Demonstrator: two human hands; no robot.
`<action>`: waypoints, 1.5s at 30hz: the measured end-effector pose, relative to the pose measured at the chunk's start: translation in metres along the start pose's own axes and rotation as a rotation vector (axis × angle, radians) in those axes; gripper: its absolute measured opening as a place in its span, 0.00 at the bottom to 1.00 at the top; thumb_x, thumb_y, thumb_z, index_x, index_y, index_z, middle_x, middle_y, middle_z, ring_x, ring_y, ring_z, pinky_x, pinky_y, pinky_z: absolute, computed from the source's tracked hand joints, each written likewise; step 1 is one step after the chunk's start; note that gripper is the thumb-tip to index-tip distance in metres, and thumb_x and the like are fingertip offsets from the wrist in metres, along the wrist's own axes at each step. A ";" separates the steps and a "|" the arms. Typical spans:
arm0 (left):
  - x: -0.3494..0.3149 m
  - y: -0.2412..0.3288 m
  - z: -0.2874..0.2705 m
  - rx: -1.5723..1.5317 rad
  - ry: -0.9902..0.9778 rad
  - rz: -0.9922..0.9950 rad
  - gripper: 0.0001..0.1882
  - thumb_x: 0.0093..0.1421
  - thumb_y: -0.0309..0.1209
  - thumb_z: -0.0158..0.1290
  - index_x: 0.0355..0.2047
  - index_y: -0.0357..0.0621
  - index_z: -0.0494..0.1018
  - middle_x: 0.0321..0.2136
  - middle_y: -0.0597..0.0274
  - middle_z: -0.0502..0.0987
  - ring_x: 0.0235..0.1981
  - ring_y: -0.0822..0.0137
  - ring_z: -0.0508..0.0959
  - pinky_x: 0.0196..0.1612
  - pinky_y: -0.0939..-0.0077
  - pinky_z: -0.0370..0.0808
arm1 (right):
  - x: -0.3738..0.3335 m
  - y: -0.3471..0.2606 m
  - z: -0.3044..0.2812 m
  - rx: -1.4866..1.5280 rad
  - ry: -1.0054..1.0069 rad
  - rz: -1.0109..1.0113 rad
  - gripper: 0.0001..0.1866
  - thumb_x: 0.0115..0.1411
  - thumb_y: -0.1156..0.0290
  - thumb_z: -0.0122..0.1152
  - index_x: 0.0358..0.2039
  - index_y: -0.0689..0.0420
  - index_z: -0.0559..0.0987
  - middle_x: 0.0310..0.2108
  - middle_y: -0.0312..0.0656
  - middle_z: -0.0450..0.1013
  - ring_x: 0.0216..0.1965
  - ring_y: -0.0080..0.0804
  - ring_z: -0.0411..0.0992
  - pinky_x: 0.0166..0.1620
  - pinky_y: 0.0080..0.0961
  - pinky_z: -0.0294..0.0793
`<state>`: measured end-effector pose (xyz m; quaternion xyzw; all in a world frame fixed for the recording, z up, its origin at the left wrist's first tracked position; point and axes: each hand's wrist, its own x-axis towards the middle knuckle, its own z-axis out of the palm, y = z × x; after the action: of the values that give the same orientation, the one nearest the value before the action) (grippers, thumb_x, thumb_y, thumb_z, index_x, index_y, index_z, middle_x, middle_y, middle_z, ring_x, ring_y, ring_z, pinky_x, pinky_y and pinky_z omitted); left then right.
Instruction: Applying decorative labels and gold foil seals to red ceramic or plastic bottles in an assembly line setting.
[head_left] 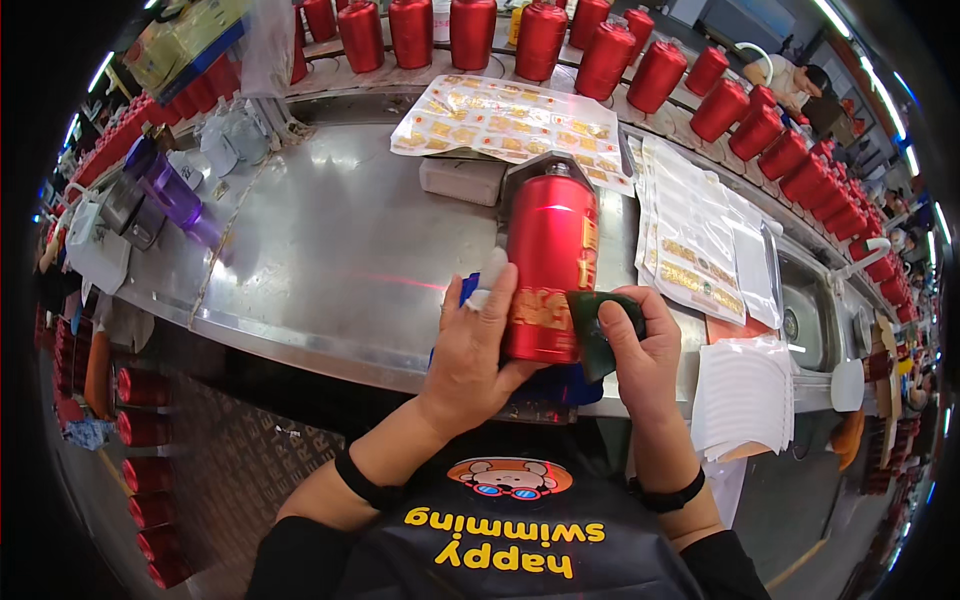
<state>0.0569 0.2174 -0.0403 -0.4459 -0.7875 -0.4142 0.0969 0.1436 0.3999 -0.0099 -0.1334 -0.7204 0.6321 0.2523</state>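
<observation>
There are two hands, one held glossy red bottle, one flat dark-green pad, one translucent purple bottle.

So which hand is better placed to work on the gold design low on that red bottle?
Probably the right hand: it already grips a dark green piece right at the gold design. The left hand holds the red bottle from its left side, seemingly steadying it.

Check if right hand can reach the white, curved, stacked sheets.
Probably yes: nothing visible blocks the right hand from the sheets, though it holds a dark green flat pad.
</observation>
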 end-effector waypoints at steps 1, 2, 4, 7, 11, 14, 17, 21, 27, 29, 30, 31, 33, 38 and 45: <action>-0.003 -0.005 0.001 -0.092 -0.035 -0.045 0.48 0.53 0.43 0.61 0.67 0.36 0.48 0.62 0.42 0.60 0.61 0.47 0.64 0.65 0.43 0.45 | -0.001 0.002 -0.004 0.003 0.008 0.000 0.10 0.62 0.68 0.63 0.36 0.61 0.74 0.27 0.30 0.71 0.27 0.12 0.65 0.31 0.11 0.65; -0.006 -0.006 0.001 -0.108 -0.008 -0.072 0.46 0.55 0.44 0.59 0.66 0.35 0.50 0.61 0.44 0.62 0.61 0.45 0.63 0.65 0.44 0.45 | -0.004 0.004 -0.007 0.006 0.041 0.036 0.09 0.62 0.69 0.62 0.38 0.61 0.74 0.28 0.29 0.71 0.29 0.12 0.65 0.32 0.10 0.65; -0.007 0.005 -0.003 -0.010 0.028 -0.008 0.43 0.56 0.45 0.58 0.65 0.36 0.53 0.61 0.45 0.63 0.62 0.44 0.61 0.66 0.44 0.44 | -0.006 0.009 -0.012 0.062 0.105 0.049 0.08 0.63 0.71 0.60 0.39 0.59 0.73 0.29 0.29 0.70 0.30 0.11 0.64 0.34 0.09 0.65; -0.006 0.033 -0.008 0.264 -0.027 0.223 0.34 0.62 0.45 0.52 0.62 0.35 0.61 0.60 0.48 0.67 0.66 0.42 0.56 0.67 0.45 0.42 | -0.011 -0.015 0.007 0.158 0.087 0.034 0.10 0.62 0.68 0.63 0.36 0.60 0.73 0.28 0.32 0.72 0.30 0.13 0.66 0.33 0.14 0.67; -0.016 0.021 -0.002 0.322 0.029 0.261 0.31 0.64 0.41 0.49 0.62 0.36 0.60 0.58 0.47 0.69 0.64 0.43 0.60 0.67 0.45 0.42 | -0.009 0.006 0.012 -0.008 0.018 0.022 0.12 0.63 0.65 0.61 0.37 0.62 0.72 0.28 0.33 0.72 0.30 0.15 0.66 0.34 0.15 0.69; -0.024 0.015 0.000 0.184 0.054 0.173 0.29 0.65 0.39 0.49 0.62 0.37 0.61 0.58 0.48 0.69 0.63 0.45 0.63 0.67 0.47 0.43 | -0.015 0.015 0.005 0.053 0.039 0.070 0.12 0.64 0.65 0.60 0.37 0.61 0.72 0.28 0.33 0.72 0.30 0.15 0.67 0.34 0.16 0.68; -0.020 0.011 -0.003 -0.048 0.106 0.045 0.28 0.65 0.38 0.49 0.61 0.37 0.62 0.59 0.47 0.68 0.62 0.46 0.63 0.67 0.51 0.46 | -0.017 0.023 -0.003 0.090 0.043 0.087 0.12 0.64 0.65 0.60 0.36 0.61 0.72 0.28 0.32 0.72 0.30 0.15 0.67 0.33 0.14 0.68; -0.009 0.006 -0.006 -0.282 0.128 -0.091 0.30 0.66 0.41 0.47 0.62 0.34 0.58 0.60 0.42 0.64 0.62 0.45 0.62 0.66 0.56 0.52 | -0.020 0.009 -0.009 0.187 0.047 0.066 0.12 0.62 0.66 0.62 0.39 0.60 0.74 0.29 0.30 0.72 0.30 0.13 0.66 0.33 0.12 0.67; 0.001 0.005 -0.004 -0.389 0.026 -0.136 0.38 0.66 0.47 0.47 0.65 0.32 0.49 0.64 0.42 0.56 0.65 0.47 0.57 0.66 0.60 0.52 | -0.020 0.008 -0.018 0.200 0.026 0.100 0.11 0.62 0.69 0.63 0.40 0.61 0.76 0.30 0.30 0.72 0.31 0.13 0.67 0.35 0.12 0.68; 0.002 0.000 -0.003 -0.490 0.021 -0.192 0.38 0.66 0.47 0.47 0.65 0.31 0.49 0.64 0.41 0.55 0.66 0.48 0.57 0.66 0.62 0.52 | -0.020 0.009 -0.019 0.239 0.021 0.121 0.10 0.62 0.69 0.63 0.40 0.61 0.76 0.30 0.31 0.73 0.31 0.13 0.67 0.35 0.12 0.68; 0.003 0.000 -0.004 -0.509 0.004 -0.212 0.38 0.66 0.47 0.47 0.65 0.31 0.48 0.64 0.41 0.55 0.66 0.49 0.57 0.66 0.62 0.51 | -0.021 0.008 -0.021 0.234 -0.019 0.119 0.10 0.62 0.70 0.62 0.40 0.61 0.75 0.31 0.32 0.73 0.32 0.14 0.69 0.35 0.12 0.69; 0.004 0.000 -0.004 -0.527 -0.013 -0.233 0.38 0.67 0.47 0.47 0.66 0.31 0.48 0.64 0.40 0.55 0.66 0.49 0.57 0.66 0.63 0.51 | -0.022 0.008 -0.022 0.230 -0.060 0.117 0.09 0.62 0.71 0.61 0.39 0.61 0.75 0.32 0.33 0.74 0.32 0.14 0.70 0.36 0.13 0.70; 0.006 0.001 -0.004 -0.498 -0.026 -0.234 0.38 0.66 0.46 0.48 0.66 0.31 0.48 0.64 0.40 0.55 0.66 0.50 0.56 0.66 0.63 0.52 | -0.021 0.008 -0.019 0.221 -0.065 0.114 0.09 0.62 0.71 0.61 0.39 0.61 0.74 0.31 0.33 0.74 0.31 0.14 0.70 0.35 0.12 0.70; 0.012 0.000 0.001 -0.618 -0.028 -0.288 0.39 0.66 0.44 0.50 0.65 0.30 0.48 0.65 0.41 0.55 0.66 0.53 0.56 0.66 0.64 0.52 | -0.017 0.008 -0.020 0.203 -0.037 0.131 0.09 0.61 0.71 0.63 0.39 0.62 0.76 0.29 0.31 0.73 0.30 0.14 0.68 0.35 0.13 0.68; 0.013 -0.001 0.001 -0.653 -0.013 -0.318 0.42 0.63 0.46 0.53 0.65 0.30 0.48 0.63 0.40 0.56 0.65 0.53 0.59 0.65 0.64 0.55 | -0.017 0.011 -0.020 0.261 -0.025 0.136 0.09 0.61 0.71 0.63 0.38 0.61 0.75 0.29 0.31 0.73 0.30 0.13 0.68 0.34 0.12 0.68</action>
<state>0.0485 0.2258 -0.0345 -0.3281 -0.6738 -0.6509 -0.1209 0.1669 0.4100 -0.0222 -0.1401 -0.6244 0.7378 0.2148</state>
